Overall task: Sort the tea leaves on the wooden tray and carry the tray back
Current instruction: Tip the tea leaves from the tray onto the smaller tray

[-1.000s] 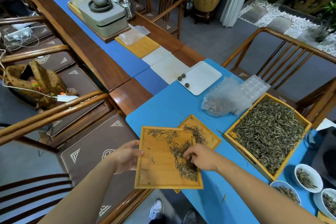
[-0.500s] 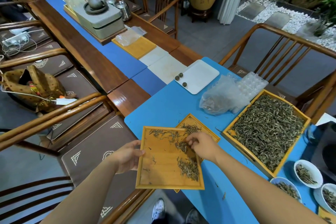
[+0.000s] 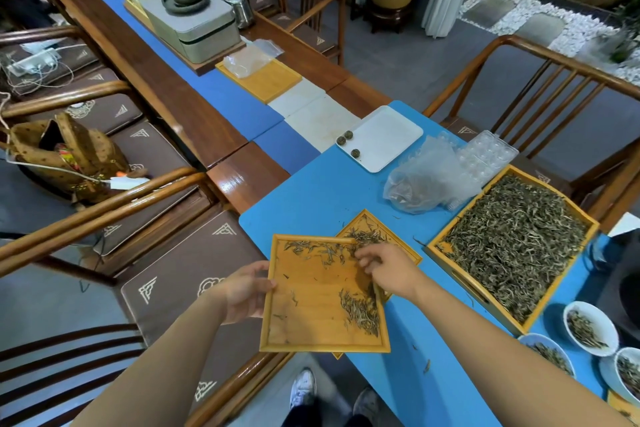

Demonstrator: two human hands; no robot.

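Note:
A small wooden tray (image 3: 311,315) is held over the near edge of the blue table, above a second small tray (image 3: 372,224). My left hand (image 3: 247,291) grips its left rim. Loose tea leaves (image 3: 362,314) lie in a clump at its right side, and a thin line of them runs along its far edge. My right hand (image 3: 384,269) rests on the tray's far right part, fingers spread among the leaves. The second tray under it holds some leaves near its far corner and is partly hidden.
A large wooden tray full of tea leaves (image 3: 512,246) sits to the right. White bowls with leaves (image 3: 590,328) stand at the near right. A plastic bag (image 3: 426,180) and a white plate with tea balls (image 3: 381,139) lie farther back. Wooden chairs flank the table.
My right hand slid from the leaf clump at the tray's right middle up to the far right corner, pushing leaves that way. The tray stays in my left hand.

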